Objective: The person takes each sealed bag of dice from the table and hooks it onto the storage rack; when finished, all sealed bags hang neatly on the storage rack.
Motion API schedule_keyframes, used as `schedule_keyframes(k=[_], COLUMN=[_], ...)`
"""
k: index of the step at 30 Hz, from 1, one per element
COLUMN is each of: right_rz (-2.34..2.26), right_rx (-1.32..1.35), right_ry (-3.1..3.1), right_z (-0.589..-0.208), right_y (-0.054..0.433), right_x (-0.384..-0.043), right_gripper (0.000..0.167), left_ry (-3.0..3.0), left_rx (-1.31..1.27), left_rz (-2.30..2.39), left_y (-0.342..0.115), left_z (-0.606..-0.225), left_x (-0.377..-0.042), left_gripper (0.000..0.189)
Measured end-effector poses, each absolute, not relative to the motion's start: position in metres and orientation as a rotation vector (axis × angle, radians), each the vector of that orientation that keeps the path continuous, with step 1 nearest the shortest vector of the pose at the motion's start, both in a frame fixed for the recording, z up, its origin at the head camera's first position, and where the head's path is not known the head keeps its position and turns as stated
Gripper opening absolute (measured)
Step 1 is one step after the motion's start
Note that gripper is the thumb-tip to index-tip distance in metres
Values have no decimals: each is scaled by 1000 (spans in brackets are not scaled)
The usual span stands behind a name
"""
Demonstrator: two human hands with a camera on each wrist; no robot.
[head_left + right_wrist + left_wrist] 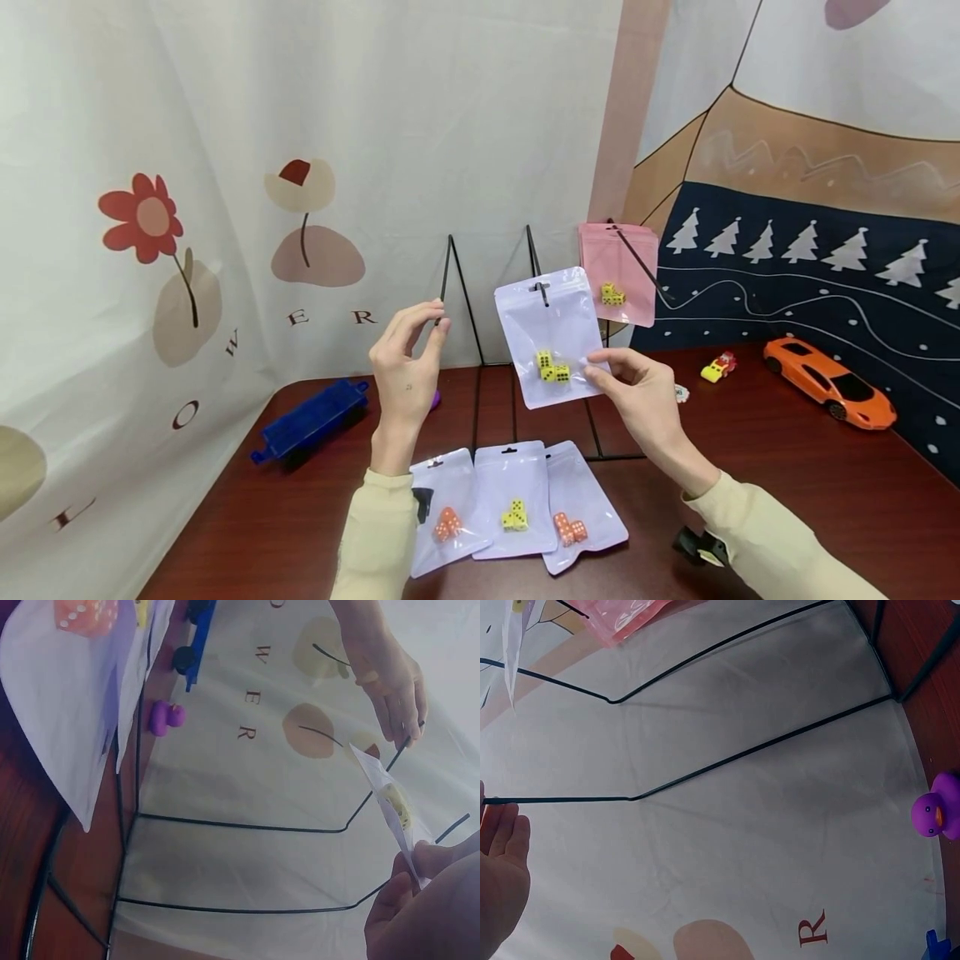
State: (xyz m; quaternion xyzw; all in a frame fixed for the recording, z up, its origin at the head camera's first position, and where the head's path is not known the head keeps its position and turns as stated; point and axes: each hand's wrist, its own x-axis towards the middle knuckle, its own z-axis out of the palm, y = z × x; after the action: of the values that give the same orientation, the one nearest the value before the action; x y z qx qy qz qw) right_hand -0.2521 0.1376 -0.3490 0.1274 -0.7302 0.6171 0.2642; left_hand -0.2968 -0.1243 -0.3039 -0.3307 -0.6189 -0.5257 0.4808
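Note:
My left hand (pixel 407 350) pinches the tip of the left prong (pixel 570 799) of a black wire display rack, and no bag hangs on that prong. On the middle prong a white zip bag (pixel 525 333) with yellow dice (pixel 553 369) hangs through its top slot. By its lower right edge, my right hand (pixel 637 392) pinches this bag between thumb and fingers. A pink zip bag (pixel 633 262), also with yellow dice, hangs from the right prong. Three white bags lie on the table in front: one with yellow dice (pixel 515 517), two with orange dice (pixel 447 525).
Behind the left hand lie a blue toy vehicle (pixel 315 418) and a purple rubber duck (pixel 930 814). An orange toy car (pixel 828 382) and a small red-yellow toy car (pixel 719 367) stand at the right. Printed curtain (pixel 450 108) hangs behind the table (pixel 225 525).

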Motion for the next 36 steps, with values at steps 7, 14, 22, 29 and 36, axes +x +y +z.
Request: schedule_keyframes(k=[7,14,22,29,36], right_rz=[1718,1722,1741,1767,1755], right_rx=[317,311,296,291,298], right_ry=[-1925,-1911,-1919,-1892,-1861], right_z=[-345,-344,-345,-345,-345], right_y=[133,133,131,125,124], right_x=[-258,-267,-277,-290,-298], right_gripper=[17,19,20,19,16], left_ry=[-1507,-1512,-1516,-1525,-1522], left_rx=[-811,-814,-817,-804,-809], left_rz=[-1274,-1280,-1276,-1266,-1265], left_y=[-124,-124,-125,-127,-125], left_z=[-304,-304,-305,-306,-305], left_x=[-297,-298,-298,-296,-297], left_gripper=[13,14,13,13,13])
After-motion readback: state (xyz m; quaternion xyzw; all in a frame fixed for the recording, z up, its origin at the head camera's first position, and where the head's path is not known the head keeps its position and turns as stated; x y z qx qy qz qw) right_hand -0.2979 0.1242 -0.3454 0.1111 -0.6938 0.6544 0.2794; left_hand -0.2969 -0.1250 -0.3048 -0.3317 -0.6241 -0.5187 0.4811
